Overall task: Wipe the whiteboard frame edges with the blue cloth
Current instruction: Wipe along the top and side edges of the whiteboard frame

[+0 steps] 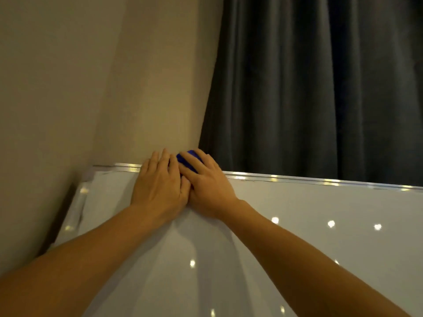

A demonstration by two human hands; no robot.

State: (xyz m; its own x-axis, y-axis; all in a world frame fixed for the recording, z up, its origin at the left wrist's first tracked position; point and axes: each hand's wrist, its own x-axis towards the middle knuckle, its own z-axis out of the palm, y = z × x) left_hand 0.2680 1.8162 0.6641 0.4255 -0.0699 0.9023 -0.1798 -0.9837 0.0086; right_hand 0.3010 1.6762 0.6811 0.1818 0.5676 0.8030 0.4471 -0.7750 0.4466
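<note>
A white whiteboard [297,225] with a shiny metal frame [320,180] fills the lower part of the view. Both of my hands rest side by side on its top frame edge, left of the middle. A blue cloth [188,161] is bunched on that edge, mostly hidden under the fingers of my right hand [206,181], which presses down on it. Only a small blue patch shows between the two hands. My left hand [160,186] lies flat beside it, fingers over the frame and touching the cloth's left side.
A beige wall [80,88] rises behind the board on the left. A dark grey curtain [320,88] hangs behind it on the right. The frame's left edge [80,202] slopes down at the left. Light spots reflect on the board.
</note>
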